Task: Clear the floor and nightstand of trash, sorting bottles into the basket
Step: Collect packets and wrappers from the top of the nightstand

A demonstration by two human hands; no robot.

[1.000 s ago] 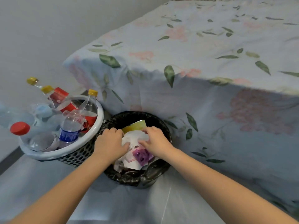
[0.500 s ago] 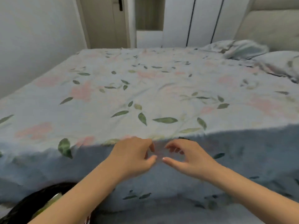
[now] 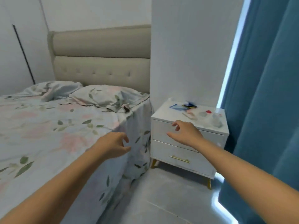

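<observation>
View is swung off the bin & basket; nightstand (image 3: 189,126) w/ litter on top is now seen. Both hands (image 3: 113,145) (image 3: 186,135) are raised empty before it.

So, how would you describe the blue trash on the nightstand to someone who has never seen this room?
Find the white nightstand between the bed and the blue curtain. At the back of its top, near the wall, lies a small heap of blue scraps. The pale litter nearer the curtain is clear or whitish with a red spot; only this heap is blue.
</observation>
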